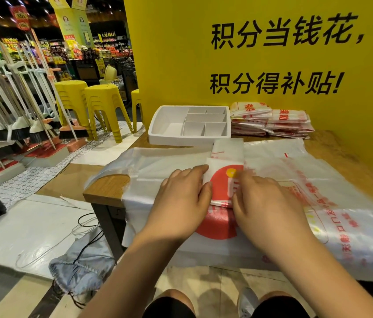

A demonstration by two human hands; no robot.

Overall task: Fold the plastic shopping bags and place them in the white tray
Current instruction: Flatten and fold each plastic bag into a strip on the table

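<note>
Head | wooden table (110,184), yellow wall (176,65) | left hand (181,203) flat on bag (223,177) | right hand (268,203) apparently pinching it

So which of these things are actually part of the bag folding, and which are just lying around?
Part of the job: the bag being folded under the left hand and right hand; the spread-out bags; the folded stack; the white tray.
Just lying about: yellow stools; brooms; grey drawstring bag on the floor.
</note>
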